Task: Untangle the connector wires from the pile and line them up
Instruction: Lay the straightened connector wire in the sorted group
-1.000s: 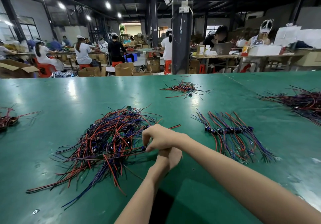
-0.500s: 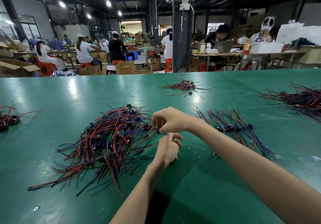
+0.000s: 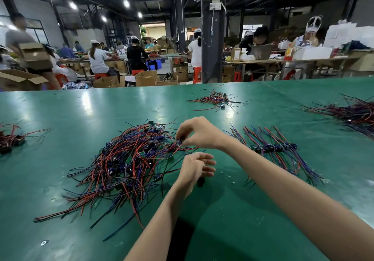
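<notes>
The step in hand is pulling one piece free of the tangle. The right hand (image 3: 199,133) reaches across to the right edge of the pile (image 3: 129,159) of red, blue and black wires. Its grip is closed to a tight pinch, thumb and fingertips on a small dark connector (image 3: 179,141), held just above the heap with its wires trailing back into the mass. The left hand (image 3: 195,167) hovers just below it, near the pile's edge. Its grip is loose, with the fingers half curled and spread, closing on nothing that shows. A small dark piece (image 3: 200,182) sits beneath that hand; I cannot tell whether it is a part or a shadow.

Further right on the green counter (image 3: 232,230), well apart from the pile, lies the row (image 3: 273,148) of sorted pieces, connectors side by side and wires fanned out. Most of the work looks undone.

Next, the pinched connector likely needs a steady pull up and rightward. The left hand should probably press down the neighbouring strands so the heap does not drag along.
</notes>
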